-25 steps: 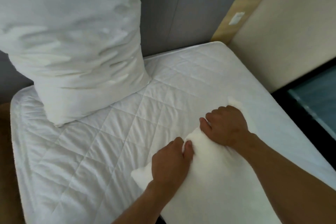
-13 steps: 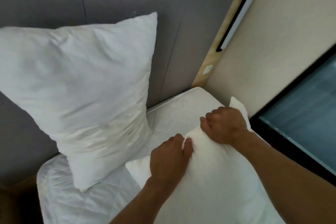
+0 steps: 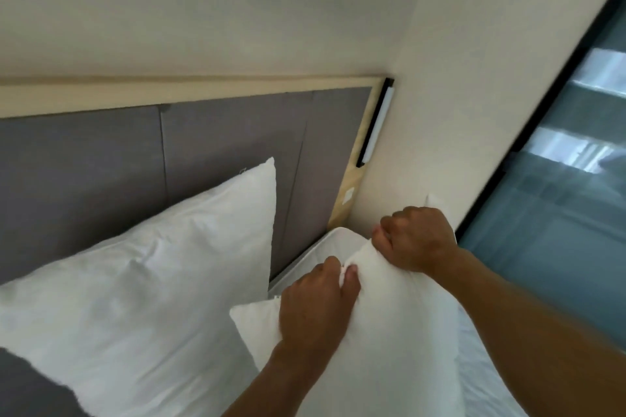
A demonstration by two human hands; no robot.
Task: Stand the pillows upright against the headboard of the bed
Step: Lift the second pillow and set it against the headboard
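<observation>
While the view one second ago looked down on the flat quilted mattress, it now looks up along the headboard to the wall above, and the second pillow has come up with the hands from the bed surface toward the free corner. I judge from this that the carrying step is nearly over and that the standing of this pillow against the headboard comes next; one pillow is done, one is not yet.

From largest to smallest: the headboard is made of flat grey upholstered panels with thin vertical seams, framed by a pale wooden border. The first pillow is a big white rectangle, soft and full, with gentle folds; it already leans upright on the headboard at the left, one corner pointing up. The second pillow is also white and plump, with a slightly fuzzy cover. It is held in the air at lower right, in front of the empty part of the headboard, and its left corner hangs free. The mattress shows only as a rounded white corner with stitched edge, and as a strip at the right.

The left hand is closed on the upper edge of the second pillow, thumb and fingers pinching the cloth. The right hand is a fist clamped on the same edge, just beside it. A narrow black and white lamp bar is fixed on the wooden border.
</observation>
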